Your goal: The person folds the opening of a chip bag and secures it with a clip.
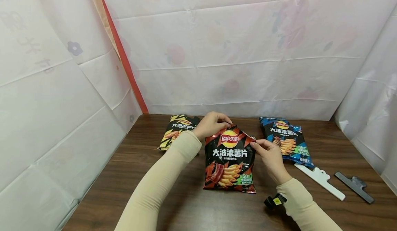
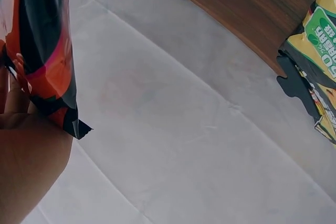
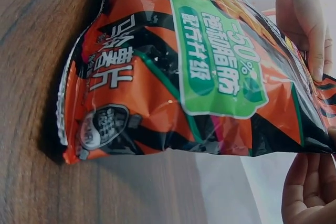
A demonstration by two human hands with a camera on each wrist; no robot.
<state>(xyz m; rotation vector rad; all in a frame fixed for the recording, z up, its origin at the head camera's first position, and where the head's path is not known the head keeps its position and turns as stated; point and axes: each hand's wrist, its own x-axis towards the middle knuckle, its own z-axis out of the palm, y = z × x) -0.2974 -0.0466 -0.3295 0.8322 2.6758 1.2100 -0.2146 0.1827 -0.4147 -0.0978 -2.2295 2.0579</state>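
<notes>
The person wears long slvs. of plain pale cream colour. The L sleeve (image 1: 147,195) is rather close-fitting, w/ small creases approx. at the elbow, and it ends in a thick cuff (image 1: 189,144). The R sleeve (image 1: 313,212) has the same colour, w/ soft folds. Near its cuff sits a small blk. device (image 1: 270,203), incl. a yellow marking (image 1: 277,201). Both hands (image 1: 273,160) are bare.

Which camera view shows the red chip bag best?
Head view, because nearly the whole front of the red chip bag shows. Left wrist: only one corner part; right wrist: mostly its lower part, close up.
</notes>
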